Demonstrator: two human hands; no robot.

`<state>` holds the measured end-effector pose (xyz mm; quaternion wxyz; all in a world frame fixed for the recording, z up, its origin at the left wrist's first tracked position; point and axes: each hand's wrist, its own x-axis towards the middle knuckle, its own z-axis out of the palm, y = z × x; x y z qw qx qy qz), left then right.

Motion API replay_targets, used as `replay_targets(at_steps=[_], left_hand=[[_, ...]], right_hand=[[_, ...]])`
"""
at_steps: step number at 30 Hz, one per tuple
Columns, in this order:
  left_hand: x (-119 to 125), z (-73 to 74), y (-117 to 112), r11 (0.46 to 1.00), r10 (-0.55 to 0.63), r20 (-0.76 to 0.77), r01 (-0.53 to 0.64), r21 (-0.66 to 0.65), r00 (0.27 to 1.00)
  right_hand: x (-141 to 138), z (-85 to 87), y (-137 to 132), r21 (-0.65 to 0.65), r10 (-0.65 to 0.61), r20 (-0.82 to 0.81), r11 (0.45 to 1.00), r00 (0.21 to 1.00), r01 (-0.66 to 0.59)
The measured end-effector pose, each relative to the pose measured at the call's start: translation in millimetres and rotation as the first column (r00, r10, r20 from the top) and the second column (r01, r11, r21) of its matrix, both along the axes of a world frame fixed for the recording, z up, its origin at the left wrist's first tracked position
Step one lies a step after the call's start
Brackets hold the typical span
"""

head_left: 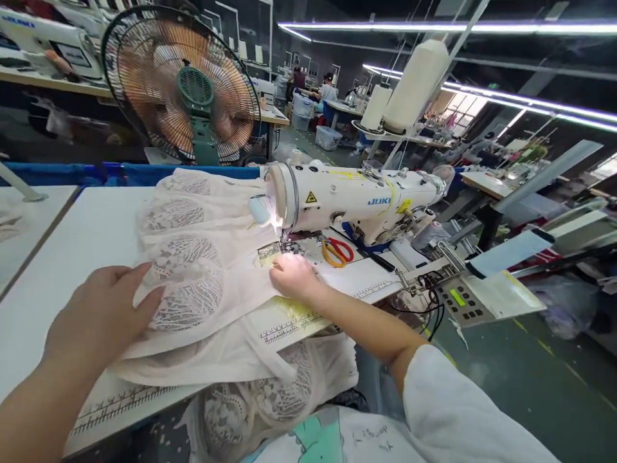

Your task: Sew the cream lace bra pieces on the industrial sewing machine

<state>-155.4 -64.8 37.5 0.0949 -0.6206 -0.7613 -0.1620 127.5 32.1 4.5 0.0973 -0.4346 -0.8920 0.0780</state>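
A pale lace bra (193, 273) lies spread on the sewing table, its side reaching toward the needle of a white sewing machine (332, 196). My left hand (108, 308) rests at the left edge of the lace cups, with thumb and forefinger spread apart. Close to the needle, my right hand (294, 275) is closed on the bra's edge; its fingertips are partly hidden. More pale lace pieces (180, 193) lie behind, joined or overlapping; I cannot tell which. Another lace bra (284, 386) hangs over the table's front edge near my lap.
Scissors with red and yellow handles (337, 252) lie right of the needle. A control panel (465, 299) juts out at the right. A large fan (193, 87) stands behind the table, and thread cones (417, 87) rise above the machine. Two people work far back.
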Motion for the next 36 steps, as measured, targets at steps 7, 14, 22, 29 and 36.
replay_targets(at_steps=[7,14,22,29,36], left_hand=[[114.7,11.5,22.5,0.816,-0.536,0.267,0.573,-0.078,0.801],[143.6,-35.7,62.2,0.695,-0.669,0.186,0.695,-0.186,0.719],[156.6,-29.4,71.8,0.767,-0.605,-0.023,0.575,-0.285,0.796],[167.5,-23.8,93.4,0.818,-0.533,-0.135,0.468,-0.335,0.835],[168.4,-20.3,97.1,0.811,-0.532,-0.137,0.456,-0.365,0.836]], right_hand=[[-8.7,-9.0,-9.9,0.041,-0.027,0.011,0.999,1.000,0.027],[23.9,-23.2,-33.9,0.092,0.126,-0.073,0.989,0.989,-0.120],[70.0,-40.1,-54.8,0.197,0.070,-0.235,0.980,0.970,-0.023],[64.2,-36.5,-48.4,0.176,0.085,-0.235,0.983,0.968,-0.044],[62.9,-33.1,-48.4,0.167,0.083,-0.216,0.985,0.973,-0.047]])
